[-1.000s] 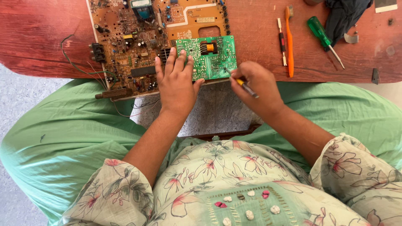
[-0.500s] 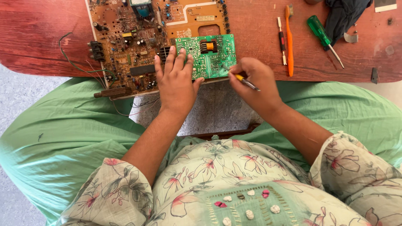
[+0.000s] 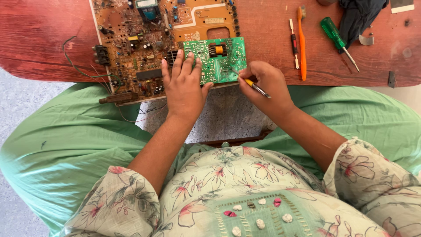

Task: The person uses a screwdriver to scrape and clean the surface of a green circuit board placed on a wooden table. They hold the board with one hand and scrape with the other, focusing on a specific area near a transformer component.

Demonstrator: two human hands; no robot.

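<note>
- Fingers (image 3: pixel 180 66) of the left hand (image 3: pixel 184 87) lie spread and flat, pinning the small green circuit board (image 3: pixel 219 59) at the tabletop's (image 3: pixel 44 39) near edge.
- Right hand (image 3: pixel 263 85) pinches a thin yellow-handled tool (image 3: pixel 254 85), tip touching the green board's right edge.
- Tool's long axis slants up-left, toward the board.
- Large brown circuit board (image 3: pixel 131 39) lies underneath, overhanging the edge.

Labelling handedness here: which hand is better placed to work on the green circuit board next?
Right, probably. The right hand already grips a small yellow-handled tool with its tip at the green circuit board edge. The left hand lies flat on the board, steadying it.
</note>
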